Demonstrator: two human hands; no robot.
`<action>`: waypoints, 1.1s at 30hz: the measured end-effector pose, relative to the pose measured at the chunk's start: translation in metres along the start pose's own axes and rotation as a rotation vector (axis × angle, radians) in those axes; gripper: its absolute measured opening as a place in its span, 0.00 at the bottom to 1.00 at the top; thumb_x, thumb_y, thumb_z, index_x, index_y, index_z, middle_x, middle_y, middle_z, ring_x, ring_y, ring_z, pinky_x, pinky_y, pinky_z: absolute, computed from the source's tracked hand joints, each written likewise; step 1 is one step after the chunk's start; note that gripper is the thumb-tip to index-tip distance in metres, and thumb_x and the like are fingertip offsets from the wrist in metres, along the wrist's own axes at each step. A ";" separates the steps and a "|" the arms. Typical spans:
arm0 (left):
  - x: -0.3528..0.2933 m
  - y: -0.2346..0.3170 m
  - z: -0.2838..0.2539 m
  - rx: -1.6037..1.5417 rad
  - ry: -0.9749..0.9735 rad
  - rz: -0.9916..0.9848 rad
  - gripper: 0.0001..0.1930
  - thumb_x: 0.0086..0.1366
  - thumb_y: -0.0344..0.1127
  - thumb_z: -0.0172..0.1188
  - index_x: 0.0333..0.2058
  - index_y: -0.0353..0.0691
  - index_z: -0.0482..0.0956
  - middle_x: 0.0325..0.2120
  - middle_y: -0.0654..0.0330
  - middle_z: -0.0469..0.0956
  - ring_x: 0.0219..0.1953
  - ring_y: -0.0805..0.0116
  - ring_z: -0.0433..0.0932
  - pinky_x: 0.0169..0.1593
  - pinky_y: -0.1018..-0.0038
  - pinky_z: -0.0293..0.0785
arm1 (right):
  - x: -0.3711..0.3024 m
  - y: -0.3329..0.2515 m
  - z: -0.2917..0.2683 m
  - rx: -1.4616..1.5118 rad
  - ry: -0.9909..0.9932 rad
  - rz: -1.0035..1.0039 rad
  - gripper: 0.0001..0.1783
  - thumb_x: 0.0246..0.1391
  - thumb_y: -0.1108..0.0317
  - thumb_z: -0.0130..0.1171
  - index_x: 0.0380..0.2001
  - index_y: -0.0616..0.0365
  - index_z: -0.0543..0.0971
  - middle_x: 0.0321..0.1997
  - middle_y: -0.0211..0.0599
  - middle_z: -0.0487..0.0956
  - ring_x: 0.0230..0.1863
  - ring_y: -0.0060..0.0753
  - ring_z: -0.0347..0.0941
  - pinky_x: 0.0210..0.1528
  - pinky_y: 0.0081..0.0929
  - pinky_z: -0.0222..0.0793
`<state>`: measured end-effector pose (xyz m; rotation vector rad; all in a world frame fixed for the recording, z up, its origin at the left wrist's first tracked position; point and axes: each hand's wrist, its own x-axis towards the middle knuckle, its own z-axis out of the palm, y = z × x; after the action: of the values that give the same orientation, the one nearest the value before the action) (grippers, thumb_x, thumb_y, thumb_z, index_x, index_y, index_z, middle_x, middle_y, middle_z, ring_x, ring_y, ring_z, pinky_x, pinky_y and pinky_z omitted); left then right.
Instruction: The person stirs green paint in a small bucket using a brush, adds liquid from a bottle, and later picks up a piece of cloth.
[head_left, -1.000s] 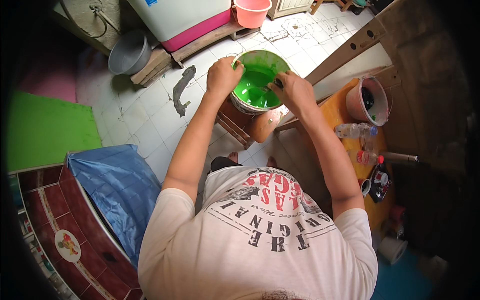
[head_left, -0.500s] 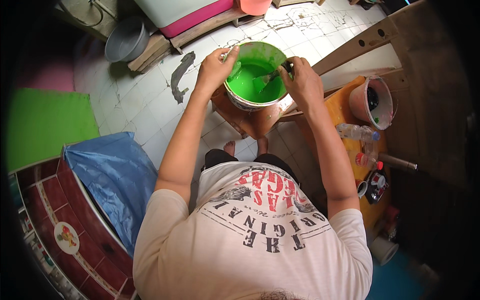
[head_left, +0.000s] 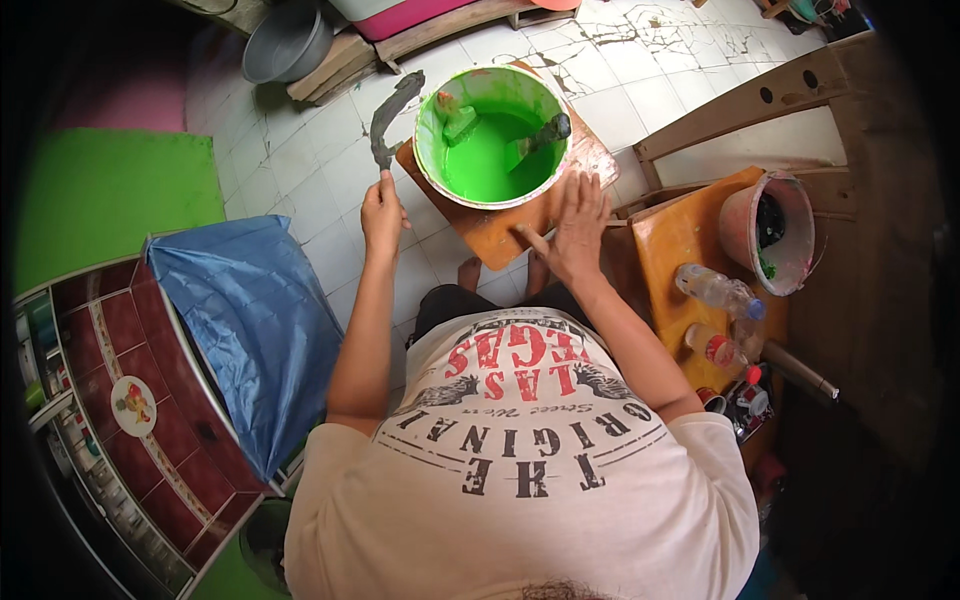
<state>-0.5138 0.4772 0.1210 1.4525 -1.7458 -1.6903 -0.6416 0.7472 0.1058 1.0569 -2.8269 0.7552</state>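
A bucket of bright green paint (head_left: 497, 175) stands on a small wooden table (head_left: 515, 228). A paintbrush (head_left: 545, 135) with a dark handle leans inside it at the right, bristles toward the paint. At the inner left wall is a green-coated piece (head_left: 458, 122), perhaps a second brush. My right hand (head_left: 578, 225) lies on the tabletop just below the bucket's right side, fingers spread, holding nothing. Off the table's left edge hangs my left hand (head_left: 382, 220), fingers curled, thumb pointing up; nothing shows in it.
On the right, a wooden surface (head_left: 665, 230) holds a pinkish bucket (head_left: 770, 225) and plastic bottles (head_left: 705, 285). A grey basin (head_left: 290, 50) sits by boards at the far left. Blue sheeting (head_left: 245, 320) covers a tiled counter (head_left: 110, 345). A dark patch (head_left: 390, 115) marks the tiled floor.
Both hands have come off the bucket and brush and moved nearer to me. The brush now rests in the bucket. My right hand has flattened on the table.
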 end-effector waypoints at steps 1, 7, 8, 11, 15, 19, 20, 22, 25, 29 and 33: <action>-0.004 -0.006 0.001 0.006 0.005 -0.006 0.26 0.74 0.56 0.51 0.46 0.33 0.76 0.22 0.67 0.67 0.20 0.79 0.69 0.21 0.78 0.68 | 0.000 0.002 0.003 0.006 -0.007 0.001 0.59 0.48 0.41 0.70 0.70 0.69 0.53 0.73 0.62 0.54 0.77 0.64 0.42 0.75 0.63 0.34; -0.020 -0.030 0.014 0.029 0.059 -0.055 0.26 0.73 0.53 0.55 0.50 0.29 0.75 0.24 0.64 0.73 0.21 0.78 0.71 0.20 0.79 0.68 | -0.001 0.074 0.001 -0.129 0.109 0.199 0.63 0.49 0.38 0.67 0.72 0.70 0.50 0.75 0.67 0.49 0.78 0.68 0.36 0.76 0.66 0.29; -0.021 -0.036 0.016 0.029 0.064 -0.054 0.26 0.73 0.52 0.55 0.51 0.29 0.75 0.25 0.63 0.74 0.21 0.78 0.71 0.20 0.79 0.68 | -0.005 0.082 0.004 -0.068 0.163 0.246 0.62 0.49 0.37 0.67 0.71 0.69 0.52 0.75 0.69 0.49 0.78 0.69 0.34 0.75 0.67 0.29; -0.023 -0.056 0.023 0.064 0.060 -0.072 0.27 0.73 0.52 0.56 0.52 0.28 0.75 0.28 0.61 0.75 0.22 0.77 0.72 0.20 0.78 0.69 | -0.009 0.047 -0.008 -0.079 -0.074 0.143 0.62 0.48 0.36 0.68 0.71 0.69 0.52 0.75 0.69 0.48 0.78 0.68 0.33 0.75 0.66 0.29; -0.036 -0.037 0.040 0.120 0.023 -0.118 0.23 0.73 0.43 0.52 0.56 0.26 0.70 0.35 0.57 0.75 0.28 0.74 0.74 0.27 0.76 0.73 | -0.012 0.034 -0.003 -0.071 -0.174 0.076 0.63 0.48 0.34 0.66 0.71 0.69 0.52 0.76 0.69 0.45 0.79 0.67 0.34 0.76 0.65 0.27; -0.038 -0.040 0.042 0.174 0.017 -0.098 0.26 0.73 0.44 0.53 0.58 0.25 0.68 0.36 0.55 0.76 0.29 0.73 0.75 0.27 0.75 0.74 | -0.001 0.059 0.000 -0.040 0.068 0.248 0.64 0.50 0.34 0.64 0.73 0.69 0.49 0.77 0.67 0.45 0.79 0.65 0.32 0.76 0.65 0.25; -0.039 -0.041 0.041 0.200 -0.008 -0.135 0.27 0.73 0.44 0.53 0.59 0.24 0.68 0.36 0.54 0.76 0.29 0.73 0.76 0.27 0.76 0.74 | -0.005 0.054 0.001 -0.043 -0.001 0.189 0.64 0.50 0.34 0.65 0.73 0.68 0.46 0.77 0.67 0.45 0.80 0.65 0.31 0.76 0.66 0.25; -0.038 -0.048 0.042 0.231 -0.043 -0.163 0.28 0.72 0.43 0.54 0.60 0.24 0.67 0.37 0.53 0.76 0.30 0.72 0.76 0.27 0.76 0.74 | -0.014 0.034 0.006 0.000 -0.049 0.110 0.64 0.50 0.34 0.65 0.74 0.68 0.46 0.77 0.67 0.44 0.79 0.65 0.31 0.75 0.66 0.25; -0.035 -0.066 0.042 0.187 -0.045 -0.106 0.31 0.70 0.51 0.59 0.57 0.26 0.72 0.38 0.53 0.80 0.27 0.73 0.78 0.24 0.77 0.74 | -0.007 0.038 -0.002 0.021 -0.169 0.061 0.63 0.51 0.36 0.64 0.74 0.66 0.46 0.77 0.67 0.45 0.79 0.67 0.33 0.75 0.68 0.28; -0.035 -0.082 0.042 0.172 -0.121 -0.057 0.28 0.71 0.49 0.58 0.56 0.27 0.73 0.37 0.54 0.80 0.27 0.73 0.78 0.24 0.77 0.74 | 0.028 0.095 -0.008 -0.151 0.075 0.249 0.57 0.55 0.39 0.62 0.73 0.67 0.50 0.76 0.68 0.48 0.78 0.68 0.38 0.75 0.66 0.33; -0.031 -0.076 0.047 0.145 -0.212 -0.154 0.26 0.73 0.44 0.52 0.59 0.27 0.69 0.41 0.53 0.78 0.35 0.68 0.80 0.31 0.74 0.78 | 0.073 0.134 -0.011 0.055 -0.050 0.391 0.43 0.61 0.41 0.56 0.64 0.70 0.68 0.66 0.69 0.68 0.69 0.62 0.63 0.70 0.50 0.57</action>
<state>-0.5042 0.5446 0.0551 1.5533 -1.9476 -1.8917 -0.7827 0.7951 0.0716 0.5333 -3.1138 0.8424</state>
